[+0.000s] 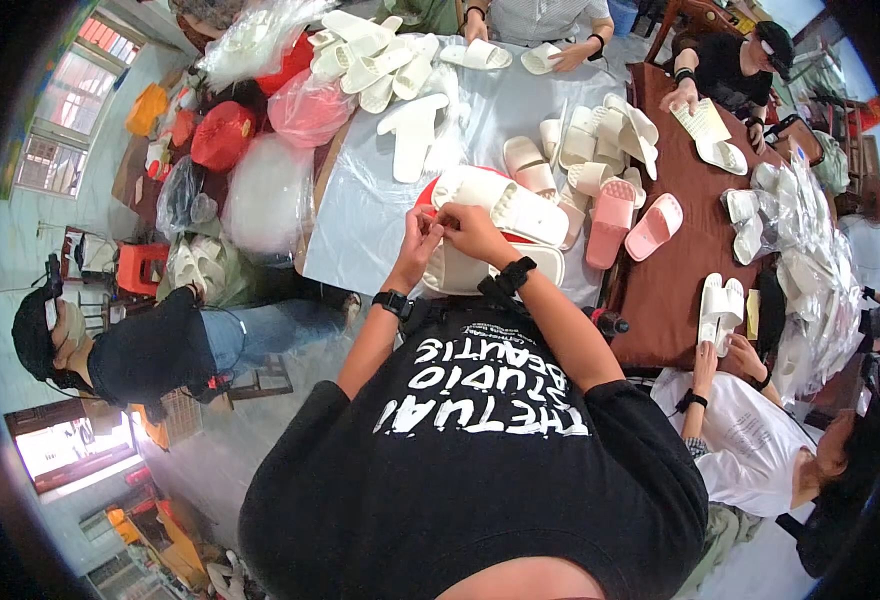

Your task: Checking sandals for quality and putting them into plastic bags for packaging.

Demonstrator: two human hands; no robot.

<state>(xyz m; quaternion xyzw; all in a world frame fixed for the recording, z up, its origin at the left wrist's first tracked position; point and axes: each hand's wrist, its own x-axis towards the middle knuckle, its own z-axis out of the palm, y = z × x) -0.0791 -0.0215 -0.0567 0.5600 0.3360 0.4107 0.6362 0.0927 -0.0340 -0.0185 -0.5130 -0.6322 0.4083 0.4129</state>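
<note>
Over the near edge of the table, my left hand point(420, 243) and my right hand point(474, 234) meet with fingertips pinched together. What lies between them, if anything, is too small to make out. Just beyond my fingers is a cream slide slipper point(480, 188), its strap toward the left, lying over something red point(426, 192). A second cream slipper point(535, 262) sits closer to my body, partly hidden under my hands and wrists.
Pale slippers point(375, 65) pile up at the far left of the plastic-covered table point(360, 210). More cream slippers point(585, 135) and pink slippers point(612, 222) lie to the right. Co-workers handle slippers across the table and beside the brown table point(660, 300). Bagged bundles point(272, 185) stand left.
</note>
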